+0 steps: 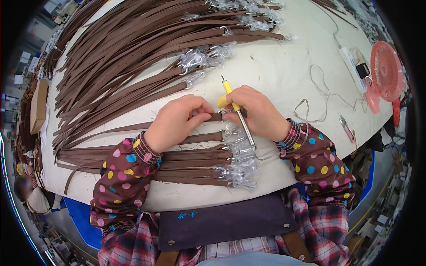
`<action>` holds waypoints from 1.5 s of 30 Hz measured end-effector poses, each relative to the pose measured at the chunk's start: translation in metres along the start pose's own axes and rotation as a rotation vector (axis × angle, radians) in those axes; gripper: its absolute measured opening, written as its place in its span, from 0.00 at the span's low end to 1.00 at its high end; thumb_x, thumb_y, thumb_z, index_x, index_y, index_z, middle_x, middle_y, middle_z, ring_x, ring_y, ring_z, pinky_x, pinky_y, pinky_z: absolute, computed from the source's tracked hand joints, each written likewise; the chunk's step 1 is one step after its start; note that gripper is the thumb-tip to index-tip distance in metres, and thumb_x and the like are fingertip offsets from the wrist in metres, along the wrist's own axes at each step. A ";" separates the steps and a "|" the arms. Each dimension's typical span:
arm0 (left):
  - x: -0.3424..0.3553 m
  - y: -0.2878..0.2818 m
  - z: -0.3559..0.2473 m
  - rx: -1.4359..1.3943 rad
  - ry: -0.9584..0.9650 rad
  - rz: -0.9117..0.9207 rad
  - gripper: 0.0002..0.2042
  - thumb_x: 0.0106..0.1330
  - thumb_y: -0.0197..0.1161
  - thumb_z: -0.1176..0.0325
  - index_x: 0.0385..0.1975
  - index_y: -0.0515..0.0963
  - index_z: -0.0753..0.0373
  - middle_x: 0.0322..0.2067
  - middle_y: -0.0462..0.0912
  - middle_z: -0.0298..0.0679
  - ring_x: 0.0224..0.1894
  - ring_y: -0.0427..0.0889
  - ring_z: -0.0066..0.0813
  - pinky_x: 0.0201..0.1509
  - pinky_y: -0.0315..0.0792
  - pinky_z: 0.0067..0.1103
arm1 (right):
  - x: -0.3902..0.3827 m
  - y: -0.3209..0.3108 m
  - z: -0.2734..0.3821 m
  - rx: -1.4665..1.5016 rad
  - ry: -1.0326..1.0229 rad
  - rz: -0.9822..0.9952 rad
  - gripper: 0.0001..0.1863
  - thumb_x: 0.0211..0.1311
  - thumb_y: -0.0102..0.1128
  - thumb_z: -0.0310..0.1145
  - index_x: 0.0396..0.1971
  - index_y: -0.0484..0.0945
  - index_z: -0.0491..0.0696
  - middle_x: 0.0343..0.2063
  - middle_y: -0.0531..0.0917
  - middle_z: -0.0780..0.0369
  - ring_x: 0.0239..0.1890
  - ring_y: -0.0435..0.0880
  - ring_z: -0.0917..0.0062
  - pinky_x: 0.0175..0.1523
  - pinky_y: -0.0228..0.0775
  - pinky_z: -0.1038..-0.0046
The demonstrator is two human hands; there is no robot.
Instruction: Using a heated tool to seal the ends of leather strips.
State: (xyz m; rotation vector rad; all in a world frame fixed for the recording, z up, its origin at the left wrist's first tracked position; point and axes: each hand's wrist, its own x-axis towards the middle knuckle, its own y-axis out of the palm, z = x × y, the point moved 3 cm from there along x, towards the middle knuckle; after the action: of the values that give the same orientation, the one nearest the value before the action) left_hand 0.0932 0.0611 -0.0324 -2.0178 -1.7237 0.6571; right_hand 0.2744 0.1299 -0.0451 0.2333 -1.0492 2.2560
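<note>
A brown strap (214, 117) is pinched near its end between the thumb and fingers of my left hand (177, 119). My right hand (256, 111) is closed round a pen-shaped electric tool (242, 119) with a yellow front, silver body and thin dark tip, which points away from me. A cord leaves its near end. Something yellow covers a fingertip of that hand. My right thumb is by the metal fitting at the strap's end, partly hidden by my fingers. Nearer me lie several similar straps (195, 156), their metal ends wrapped in clear plastic (242, 157).
A large pile of brown straps (128, 48) covers the far left of the white-covered table (284, 73). To the right are a pink fan (387, 71), a white power strip (353, 68), loose wire and small snips (347, 129). A cardboard box (39, 106) stands at the left edge.
</note>
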 end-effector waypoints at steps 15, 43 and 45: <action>-0.012 -0.045 0.021 0.610 0.114 -0.349 0.11 0.56 0.64 0.68 0.37 0.75 0.61 0.36 0.75 0.39 0.38 0.77 0.38 0.38 0.73 0.29 | 0.001 -0.008 0.011 0.063 0.062 -0.132 0.07 0.57 0.58 0.24 0.36 0.73 0.44 0.29 0.77 0.57 0.28 0.77 0.64 0.34 0.69 0.71; -0.004 -0.004 -0.015 0.347 0.261 -0.079 0.10 0.56 0.62 0.74 0.38 0.73 0.62 0.37 0.73 0.41 0.33 0.77 0.40 0.35 0.72 0.29 | 0.004 -0.008 -0.002 0.030 0.086 -0.046 0.16 0.53 0.66 0.26 0.41 0.73 0.44 0.31 0.76 0.60 0.29 0.77 0.73 0.33 0.71 0.75; -0.001 -0.005 -0.014 0.324 0.200 -0.055 0.11 0.56 0.63 0.73 0.39 0.72 0.62 0.37 0.74 0.41 0.34 0.78 0.39 0.36 0.72 0.28 | 0.005 -0.005 0.000 0.045 0.084 -0.060 0.17 0.52 0.66 0.27 0.41 0.73 0.44 0.32 0.76 0.60 0.29 0.76 0.73 0.33 0.71 0.75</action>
State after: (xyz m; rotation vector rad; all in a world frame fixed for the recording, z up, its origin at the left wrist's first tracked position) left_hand 0.0974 0.0610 -0.0186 -1.7429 -1.4476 0.6457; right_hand 0.2732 0.1346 -0.0395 0.1849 -0.9365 2.2172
